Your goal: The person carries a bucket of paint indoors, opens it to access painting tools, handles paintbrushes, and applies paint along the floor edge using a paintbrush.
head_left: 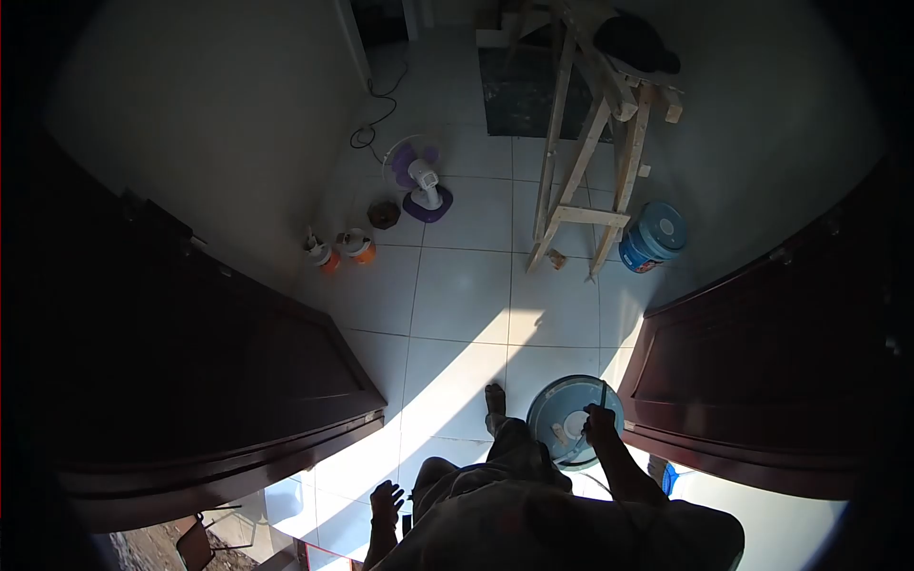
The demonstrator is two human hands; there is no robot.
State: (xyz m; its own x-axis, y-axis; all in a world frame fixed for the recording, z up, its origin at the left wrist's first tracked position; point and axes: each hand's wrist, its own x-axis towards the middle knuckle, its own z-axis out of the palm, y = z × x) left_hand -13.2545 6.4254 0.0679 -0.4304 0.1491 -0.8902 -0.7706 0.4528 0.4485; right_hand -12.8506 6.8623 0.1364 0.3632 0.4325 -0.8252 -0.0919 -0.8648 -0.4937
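Note:
My right hand (598, 422) is closed around a thin, dark stick-like tool (604, 392), whose exact kind I cannot make out. It is over a large round grey-blue bucket lid (545, 407) with a white disc in its middle. On the lid lies a small pale object (559, 434), too small to name. My left hand (386, 499) hangs low beside my left knee, fingers apart, holding nothing. One bare foot (495, 398) is on the tiles just left of the lid.
Dark red double doors (238, 343) stand open on both sides. Ahead are a purple-and-white fan (426, 195), two orange-and-white containers (358, 246), a wooden trestle (586, 215) and a blue lidded bucket (653, 236). A black cable (381, 116) runs along the left wall. Sunlight crosses the white tiled floor (462, 285).

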